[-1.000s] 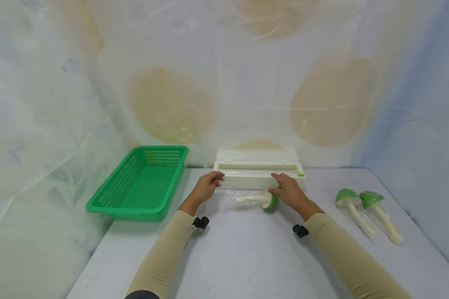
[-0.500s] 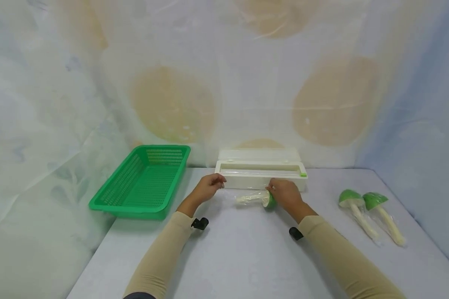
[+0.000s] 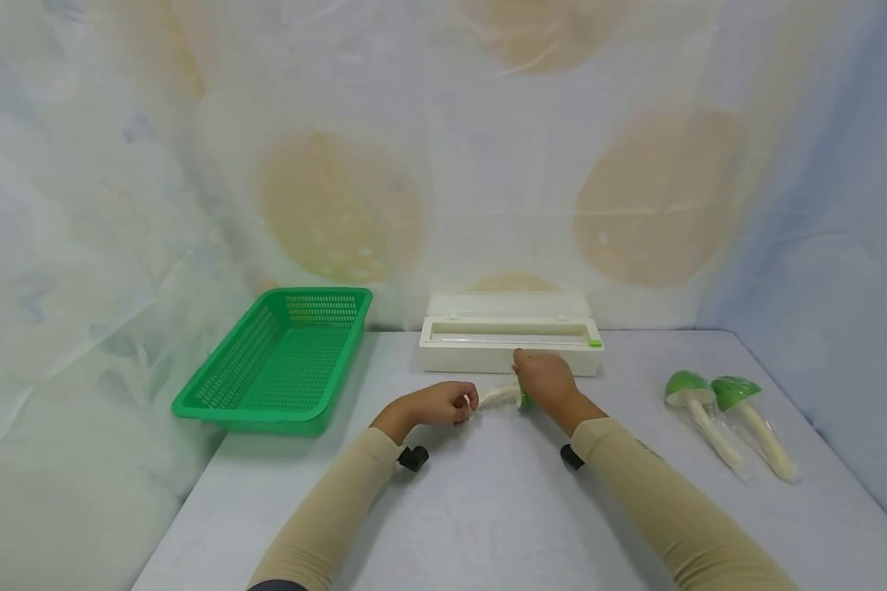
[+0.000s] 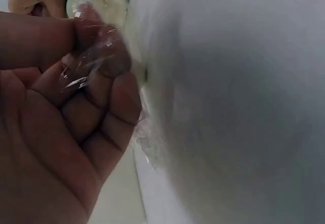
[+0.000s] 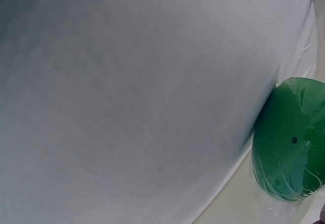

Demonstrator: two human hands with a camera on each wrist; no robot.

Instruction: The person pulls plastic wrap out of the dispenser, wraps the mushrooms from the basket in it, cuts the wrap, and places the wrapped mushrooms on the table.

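Note:
A toy mushroom with a green cap and pale stem [image 3: 499, 396], wrapped in clear cling film, lies in front of a white cling film dispenser [image 3: 473, 359]. My left hand [image 3: 438, 403] is at its stem end, thumb and fingertips pinching crinkled cling film [image 4: 86, 64] in the left wrist view. Beside the cap, my right hand [image 3: 549, 380] has curled fingers, mostly hidden in the head view. The right wrist view shows the green cap [image 5: 292, 137] with film drawn toward a sliver of fingertip in the lower corner.
The dispenser's lid [image 3: 508, 304] is raised, and a green tab [image 3: 595, 343] sits at its right end. Two more film-wrapped mushrooms [image 3: 712, 433] [image 3: 761, 435] lie at the right. A green plastic basket [image 3: 266, 424] stands at the back left, near the hanging curtain.
My left hand has come down and right, from the dispenser's left corner to the mushroom's stem end. My right hand has shifted left and its fingers have curled beside the cap.

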